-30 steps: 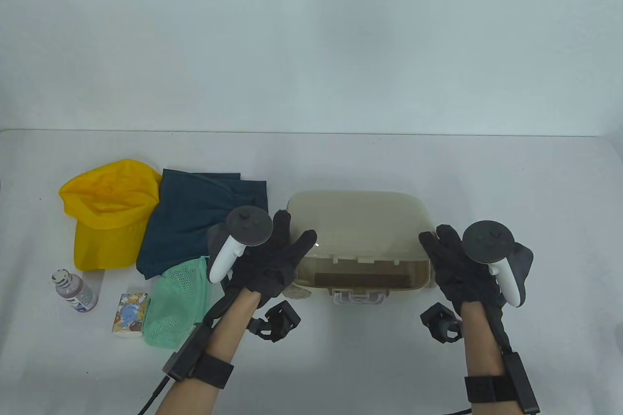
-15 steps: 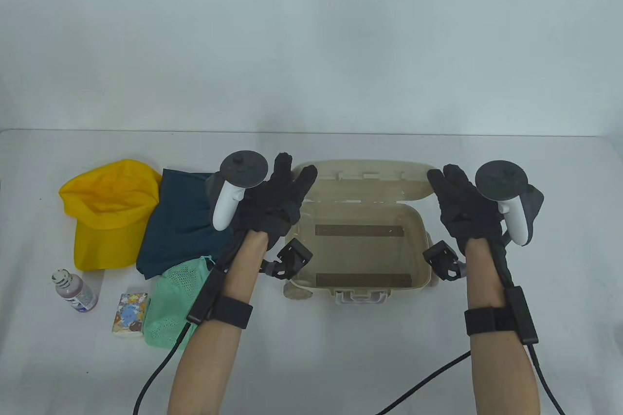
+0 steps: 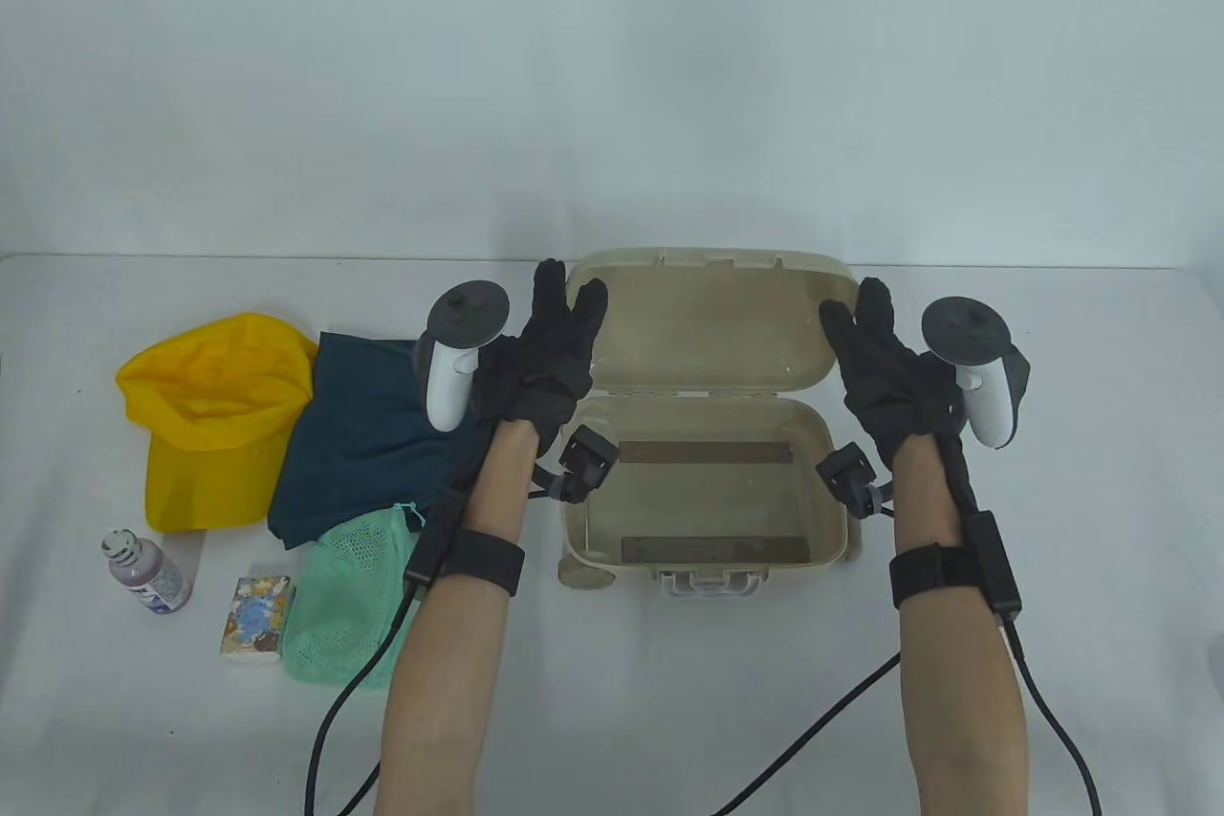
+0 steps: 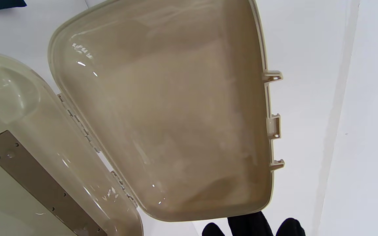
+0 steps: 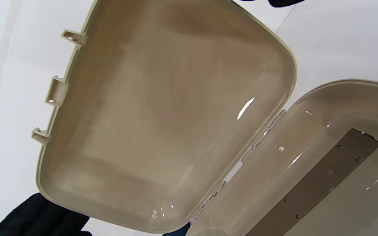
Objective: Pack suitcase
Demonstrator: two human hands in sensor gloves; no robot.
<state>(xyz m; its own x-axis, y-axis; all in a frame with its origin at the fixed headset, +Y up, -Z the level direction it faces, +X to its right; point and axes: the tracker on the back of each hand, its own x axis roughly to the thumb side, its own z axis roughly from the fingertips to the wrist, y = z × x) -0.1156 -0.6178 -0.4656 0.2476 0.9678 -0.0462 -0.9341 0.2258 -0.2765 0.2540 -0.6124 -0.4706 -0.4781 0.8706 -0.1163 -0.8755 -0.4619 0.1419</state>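
Opening step in hand: beige hard-plastic suitcase (image 3: pixel 703 481) near the bench's middle, shell bare inside, lid (image 3: pixel 712 323) tipped back toward the far edge. Left hand (image 3: pixel 540 366) at the lid's left end, right hand (image 3: pixel 894 371) at its right end, fingers extended along the rim; firm grip or mere touch, cannot tell. Waiting along the bench's left side: yellow fabric cap (image 3: pixel 215 414), folded dark-teal cloth (image 3: pixel 382 433), mint mesh pouch (image 3: pixel 344 601), small clear bottle (image 3: pixel 145 570), patterned tissue pack (image 3: pixel 256 617). Next, probably: lid let go once resting back, then left hand over to the folded cloth, laid flat first as the widest piece.
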